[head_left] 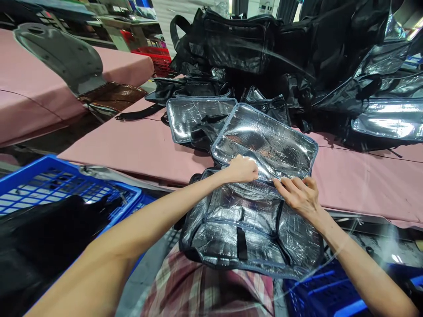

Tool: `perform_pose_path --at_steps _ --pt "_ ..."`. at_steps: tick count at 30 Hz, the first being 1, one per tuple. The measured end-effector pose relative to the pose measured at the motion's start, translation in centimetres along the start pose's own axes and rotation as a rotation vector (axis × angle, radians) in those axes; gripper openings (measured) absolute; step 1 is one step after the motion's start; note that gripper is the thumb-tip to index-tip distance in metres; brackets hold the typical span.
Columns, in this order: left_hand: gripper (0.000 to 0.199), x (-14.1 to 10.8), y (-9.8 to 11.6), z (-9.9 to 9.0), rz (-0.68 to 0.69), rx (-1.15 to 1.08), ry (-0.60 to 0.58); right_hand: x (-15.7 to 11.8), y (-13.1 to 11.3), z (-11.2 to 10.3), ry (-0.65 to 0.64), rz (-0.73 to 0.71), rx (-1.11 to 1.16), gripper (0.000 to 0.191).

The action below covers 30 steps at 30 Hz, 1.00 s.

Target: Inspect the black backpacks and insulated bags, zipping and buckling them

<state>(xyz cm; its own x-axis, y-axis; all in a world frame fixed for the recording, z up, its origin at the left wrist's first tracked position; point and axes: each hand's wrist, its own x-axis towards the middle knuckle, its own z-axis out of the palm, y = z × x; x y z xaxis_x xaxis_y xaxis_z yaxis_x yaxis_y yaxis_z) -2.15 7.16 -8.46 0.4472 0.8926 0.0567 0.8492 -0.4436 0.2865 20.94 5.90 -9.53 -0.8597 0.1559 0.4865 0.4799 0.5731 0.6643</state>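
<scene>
An insulated bag (224,220) with a silver foil lining lies opened at the table's front edge, partly over my lap. Its foil-lined lid (267,136) is folded back onto the table. My left hand (243,168) is closed in a fist on the seam between lid and body, gripping the bag there. Just right of it, my right hand (299,193) pinches the same edge with curled fingers. A black strap (242,243) shows on the lining inside the bag.
More foil-lined bags (201,116) lie behind on the pink table (142,149). Black bags (238,42) are piled at the back. A blue crate (49,165) with black material stands at left, another blue crate (324,290) low at right. A grey chair (62,57) is farther left.
</scene>
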Motion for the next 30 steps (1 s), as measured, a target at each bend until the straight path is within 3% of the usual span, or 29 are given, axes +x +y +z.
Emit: perform_pose_path --at_steps 8,13,17,26,30 --pt "0.021 -0.2 0.4 -0.1 -0.048 0.044 -0.02 0.2 0.2 -0.1 -0.017 0.016 0.129 0.027" --pt "0.021 -0.3 0.5 0.0 -0.047 0.033 -0.005 0.4 1.3 1.1 -0.086 0.085 0.297 0.017" --pt "0.021 -0.5 0.6 0.0 -0.055 0.018 0.003 1.1 2.3 2.0 -0.121 0.062 0.405 0.013" --pt "0.021 -0.8 1.2 -0.6 -0.065 0.043 -0.012 2.4 1.9 1.9 -0.13 -0.027 0.372 0.019" --pt "0.02 -0.8 1.0 -0.5 -0.051 0.053 0.001 1.1 2.0 1.2 -0.082 0.059 0.322 0.015"
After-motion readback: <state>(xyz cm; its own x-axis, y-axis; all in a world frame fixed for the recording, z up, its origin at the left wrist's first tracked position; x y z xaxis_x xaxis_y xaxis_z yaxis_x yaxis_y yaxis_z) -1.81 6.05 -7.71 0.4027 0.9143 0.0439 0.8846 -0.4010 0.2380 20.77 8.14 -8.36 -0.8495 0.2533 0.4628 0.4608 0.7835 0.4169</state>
